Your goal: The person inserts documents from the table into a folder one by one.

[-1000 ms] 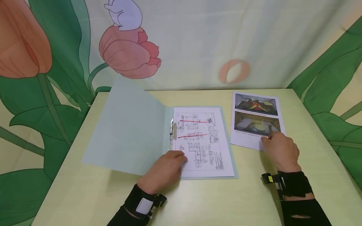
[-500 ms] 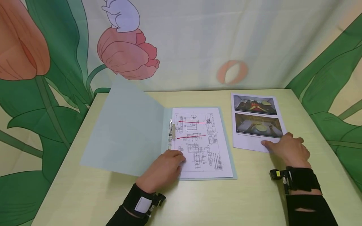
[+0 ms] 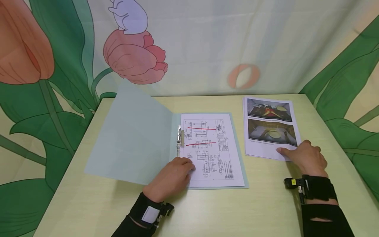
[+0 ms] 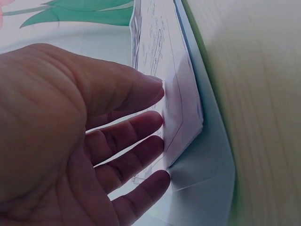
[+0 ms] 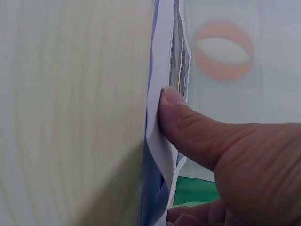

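A pale blue folder [image 3: 139,138] lies opened on the table, its front cover raised at an angle on the left. White drawing sheets [image 3: 225,171] with two red lines sit under a metal clip [image 3: 179,135] along the folder's spine. My left hand [image 3: 170,179] rests at their lower left, fingertips [image 4: 153,143] touching the paper. To the right lies a small stack of white sheets [image 3: 260,149] printed with two photos. My right hand [image 3: 309,159] holds its lower right corner, thumb [image 5: 181,117] on the near edge and the other fingers at the right side; the paper bows there.
The light wooden table [image 3: 213,214] ends at a back edge against a printed curtain [image 3: 201,49] with tulips and leaves. A strip of tabletop separates the folder from the photo sheets.
My right hand has shifted right, its fingers spreading to the photo sheets' right edge. The top photo sheet now sits slightly right of the one beneath. My left hand stays in place.
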Motion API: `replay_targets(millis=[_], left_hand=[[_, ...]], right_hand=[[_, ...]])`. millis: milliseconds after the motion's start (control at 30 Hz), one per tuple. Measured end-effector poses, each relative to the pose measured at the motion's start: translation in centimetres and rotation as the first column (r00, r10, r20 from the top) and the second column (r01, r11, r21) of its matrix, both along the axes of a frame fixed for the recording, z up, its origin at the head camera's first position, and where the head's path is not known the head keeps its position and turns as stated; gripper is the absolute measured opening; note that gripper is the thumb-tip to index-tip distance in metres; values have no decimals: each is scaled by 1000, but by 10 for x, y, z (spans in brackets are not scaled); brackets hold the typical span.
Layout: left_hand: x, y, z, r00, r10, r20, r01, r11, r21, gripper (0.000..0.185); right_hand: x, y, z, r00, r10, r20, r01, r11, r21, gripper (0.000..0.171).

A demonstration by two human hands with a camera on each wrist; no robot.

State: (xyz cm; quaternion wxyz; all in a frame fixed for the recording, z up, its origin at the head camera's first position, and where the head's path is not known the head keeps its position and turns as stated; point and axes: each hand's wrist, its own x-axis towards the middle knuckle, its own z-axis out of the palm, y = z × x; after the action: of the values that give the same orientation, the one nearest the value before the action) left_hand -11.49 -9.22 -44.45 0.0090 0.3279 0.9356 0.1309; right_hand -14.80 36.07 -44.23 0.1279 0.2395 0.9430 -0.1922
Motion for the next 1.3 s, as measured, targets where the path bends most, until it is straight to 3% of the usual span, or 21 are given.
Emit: replay_targets(millis=[567, 867, 1300], left_hand=[[1, 1, -2, 1000, 2, -10, -2, 1000, 12, 18], [2, 2, -1, 1000, 8, 0, -8, 1000, 14, 18], [0, 0, -3, 1000, 6, -20, -6, 1000, 15, 18]], right_hand=[[3, 1, 1, 1000, 3, 10, -2, 1000, -25, 127], [3, 0, -2, 998, -24, -63, 24, 1000, -2, 113], [3, 8, -3, 997, -17, -73, 20, 999, 30, 86]])
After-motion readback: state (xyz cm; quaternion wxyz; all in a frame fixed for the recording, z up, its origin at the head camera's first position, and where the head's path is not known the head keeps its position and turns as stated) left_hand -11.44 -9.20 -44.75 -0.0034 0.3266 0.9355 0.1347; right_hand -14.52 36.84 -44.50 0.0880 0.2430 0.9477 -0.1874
